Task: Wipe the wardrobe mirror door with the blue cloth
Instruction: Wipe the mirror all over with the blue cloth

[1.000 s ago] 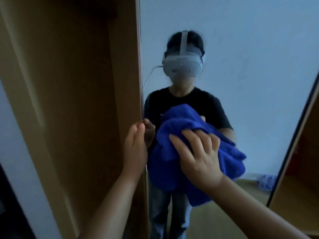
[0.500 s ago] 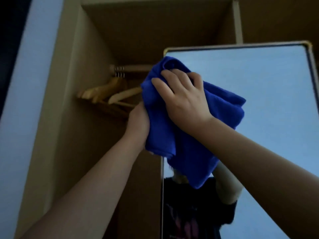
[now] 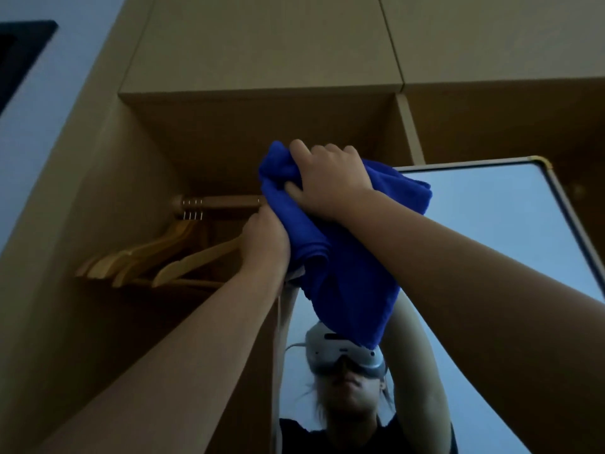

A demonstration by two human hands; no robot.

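The blue cloth (image 3: 347,267) is bunched over the top left corner of the wardrobe mirror door (image 3: 497,231). My right hand (image 3: 327,178) presses down on the cloth's upper part, fingers curled into the fabric. My left hand (image 3: 266,244) grips the mirror door's left edge just below and left of the cloth, partly tucked under it. The cloth hangs down over the glass and hides the corner of the frame. The mirror reflects a person wearing a headset.
Left of the door the wardrobe stands open, with a wooden rail (image 3: 222,203) and several wooden hangers (image 3: 157,257) close to my left hand. Closed upper cabinet panels (image 3: 262,44) sit above. The mirror's metal frame corner (image 3: 541,162) is at the upper right.
The view has tilted from the mirror's middle up to its top. Both hands rose with the cloth, which now sits on the top left corner of the door.
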